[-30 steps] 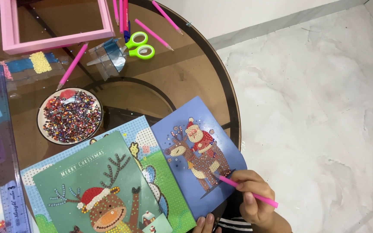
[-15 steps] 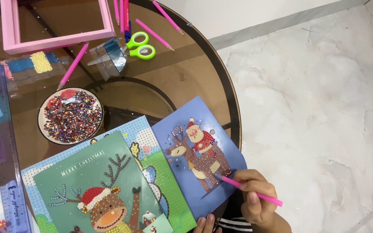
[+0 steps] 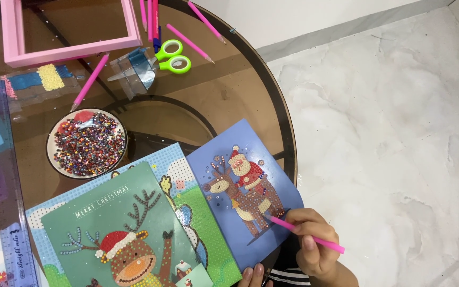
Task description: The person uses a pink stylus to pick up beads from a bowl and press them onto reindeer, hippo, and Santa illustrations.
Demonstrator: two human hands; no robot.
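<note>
My right hand [image 3: 312, 239] grips a pink pen [image 3: 314, 241] whose tip touches the lower right of a blue bead-picture card [image 3: 251, 228] showing a red-capped figure on a reindeer. Only the fingertips of my left hand [image 3: 252, 276] show at the bottom edge, resting against the card's lower rim. A green reindeer card [image 3: 120, 228] lies to the left, on top of a light-blue landscape card [image 3: 187, 186]. A round dish [image 3: 87, 142] full of mixed coloured beads sits further up-left.
The round brown glass table [image 3: 229, 101] also carries a pink frame [image 3: 70, 26], green-handled scissors [image 3: 172, 56], several loose pink pens [image 3: 88, 81], a clear ruler [image 3: 3, 186] and small plastic bags [image 3: 134, 69]. White marble floor [image 3: 389, 133] lies to the right.
The pen in my right hand shifted very slightly at its rear end; its tip stays on the same spot of the blue card. Nothing else moved.
</note>
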